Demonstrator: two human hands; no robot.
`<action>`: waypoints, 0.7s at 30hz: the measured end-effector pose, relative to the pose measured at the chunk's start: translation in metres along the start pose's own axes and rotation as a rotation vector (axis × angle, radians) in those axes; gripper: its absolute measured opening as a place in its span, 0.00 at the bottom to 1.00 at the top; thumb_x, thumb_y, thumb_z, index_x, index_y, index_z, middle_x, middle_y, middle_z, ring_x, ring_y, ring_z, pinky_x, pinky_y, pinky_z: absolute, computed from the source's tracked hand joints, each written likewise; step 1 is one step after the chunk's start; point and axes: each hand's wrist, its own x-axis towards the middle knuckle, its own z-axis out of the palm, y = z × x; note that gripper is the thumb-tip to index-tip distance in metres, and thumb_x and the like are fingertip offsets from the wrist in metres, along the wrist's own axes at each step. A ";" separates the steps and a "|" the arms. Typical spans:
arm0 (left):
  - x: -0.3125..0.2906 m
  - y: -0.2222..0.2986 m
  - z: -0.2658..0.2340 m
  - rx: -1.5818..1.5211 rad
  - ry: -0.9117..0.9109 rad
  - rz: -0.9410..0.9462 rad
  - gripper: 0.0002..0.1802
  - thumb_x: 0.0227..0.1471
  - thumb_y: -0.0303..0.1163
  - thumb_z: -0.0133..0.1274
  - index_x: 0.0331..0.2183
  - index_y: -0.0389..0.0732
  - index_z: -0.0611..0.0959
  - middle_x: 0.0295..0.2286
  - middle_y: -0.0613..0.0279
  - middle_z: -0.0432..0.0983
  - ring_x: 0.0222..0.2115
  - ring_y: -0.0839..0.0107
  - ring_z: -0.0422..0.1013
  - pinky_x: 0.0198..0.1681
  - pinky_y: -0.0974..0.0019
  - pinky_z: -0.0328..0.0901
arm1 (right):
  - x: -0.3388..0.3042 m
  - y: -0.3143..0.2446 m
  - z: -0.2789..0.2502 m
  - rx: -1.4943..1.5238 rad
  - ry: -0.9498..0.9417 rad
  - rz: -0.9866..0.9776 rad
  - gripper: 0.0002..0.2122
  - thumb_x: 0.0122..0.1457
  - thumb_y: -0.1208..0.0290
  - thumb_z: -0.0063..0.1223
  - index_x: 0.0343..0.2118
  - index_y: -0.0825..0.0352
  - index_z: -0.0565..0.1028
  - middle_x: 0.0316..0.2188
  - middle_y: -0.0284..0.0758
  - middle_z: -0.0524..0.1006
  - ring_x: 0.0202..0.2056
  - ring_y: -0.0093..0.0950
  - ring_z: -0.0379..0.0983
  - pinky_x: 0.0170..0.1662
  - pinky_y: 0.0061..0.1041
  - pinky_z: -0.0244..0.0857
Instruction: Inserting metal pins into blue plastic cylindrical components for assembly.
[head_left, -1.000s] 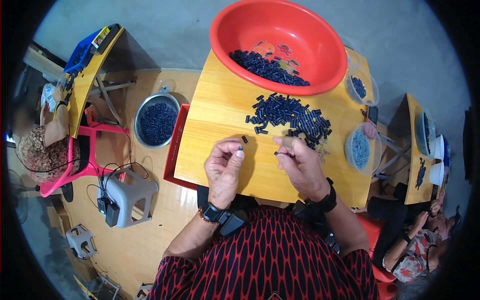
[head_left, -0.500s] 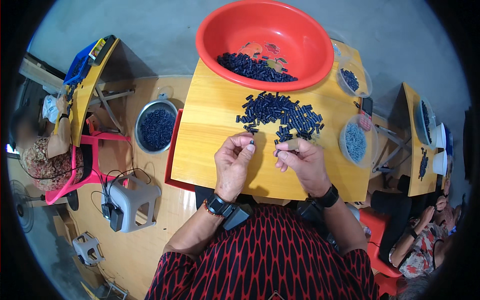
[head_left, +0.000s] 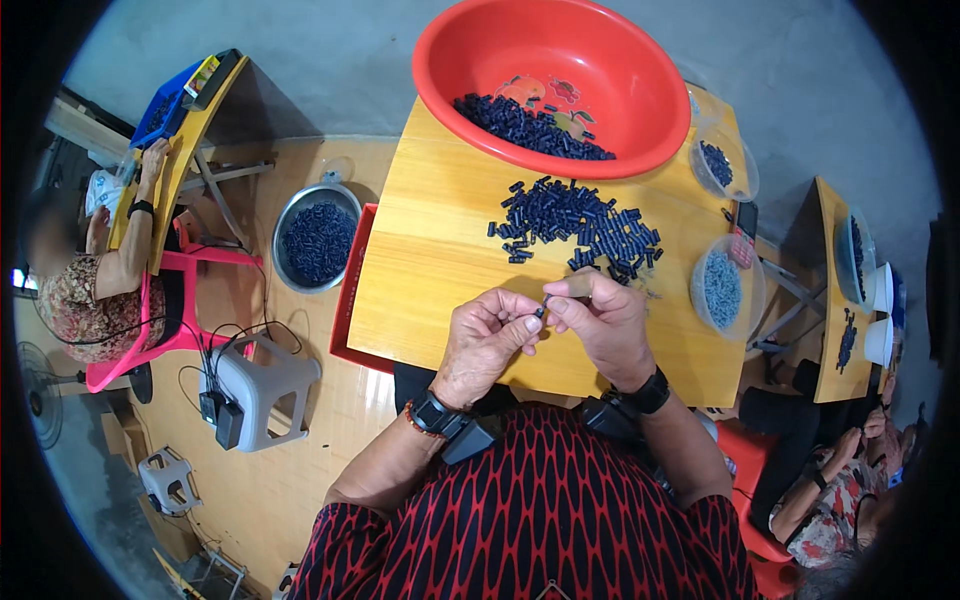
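Observation:
My left hand point(head_left: 482, 342) is closed in a pinch on a small dark blue cylindrical piece point(head_left: 540, 312). Right beside it, my right hand point(head_left: 607, 328) pinches at the same spot, its fingertips almost touching those of the left. What sits between the right fingertips is too small to make out. Just beyond both hands, a loose pile of small dark blue cylinders point(head_left: 565, 215) lies on the yellow wooden table point(head_left: 420, 240). A big red basin point(head_left: 640, 120) at the table's far side holds many more of them.
Clear plastic tubs of light blue pieces point(head_left: 720, 288) and dark pieces point(head_left: 715, 163) stand on the right, near a red phone-like device point(head_left: 742, 235). A metal bowl point(head_left: 317, 240) and grey stool point(head_left: 262, 390) are at left. Co-workers sit at a left table point(head_left: 188, 150) and right table point(head_left: 835, 330).
Both hands have come together from apart, so their fingertips now meet around the small piece. The view has shifted slightly. At the left table, a co-worker's hand has moved up toward the blue tray.

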 end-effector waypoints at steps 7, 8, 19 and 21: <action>0.000 0.000 0.002 -0.084 -0.002 -0.002 0.06 0.56 0.23 0.55 0.38 0.32 0.79 0.32 0.57 0.80 0.27 0.78 0.73 0.29 0.75 0.70 | 0.000 -0.005 0.000 -0.135 -0.014 -0.107 0.06 0.57 0.83 0.56 0.37 0.72 0.79 0.29 0.31 0.75 0.29 0.17 0.73 0.33 0.16 0.67; 0.000 0.000 0.002 -0.094 0.009 -0.014 0.06 0.56 0.23 0.55 0.38 0.32 0.79 0.32 0.57 0.80 0.27 0.78 0.73 0.29 0.76 0.70 | 0.000 -0.005 0.000 -0.134 -0.013 -0.106 0.06 0.57 0.83 0.56 0.37 0.72 0.79 0.29 0.31 0.75 0.29 0.17 0.73 0.33 0.16 0.67; -0.005 0.012 0.012 -0.014 0.056 0.006 0.05 0.55 0.22 0.56 0.35 0.32 0.81 0.29 0.57 0.79 0.25 0.76 0.72 0.27 0.73 0.69 | 0.000 -0.012 0.001 -0.358 -0.061 -0.399 0.02 0.56 0.83 0.58 0.32 0.71 0.78 0.27 0.37 0.77 0.27 0.23 0.75 0.30 0.20 0.69; -0.006 0.014 0.013 0.003 0.061 0.002 0.04 0.55 0.22 0.56 0.35 0.32 0.81 0.28 0.57 0.79 0.25 0.76 0.72 0.27 0.73 0.69 | -0.001 -0.009 0.000 -0.356 -0.073 -0.392 0.03 0.55 0.83 0.58 0.32 0.71 0.78 0.27 0.37 0.77 0.27 0.23 0.75 0.30 0.20 0.69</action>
